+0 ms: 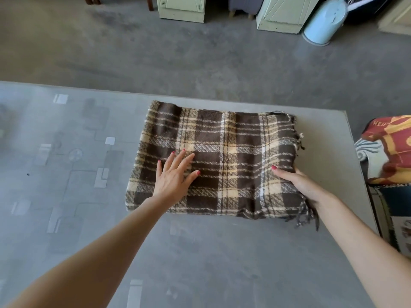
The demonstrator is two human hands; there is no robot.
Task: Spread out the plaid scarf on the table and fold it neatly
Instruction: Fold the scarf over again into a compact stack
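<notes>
The plaid scarf [224, 150], brown and cream with fringed ends at its right side, lies folded into a thick rectangle on the grey table [89, 196], near the table's far right part. My left hand [174, 174] rests flat on the scarf's left half, fingers spread, palm down. My right hand [300, 183] grips the scarf's right edge near the fringe, thumb on top and fingers tucked under the layers.
The table's right edge [360, 174] runs close to the scarf's fringe. Beyond it stands a chair or cushion with red and orange fabric [391, 147]. On the floor behind are pale green cabinets [282, 14] and a light blue metal can [322, 21].
</notes>
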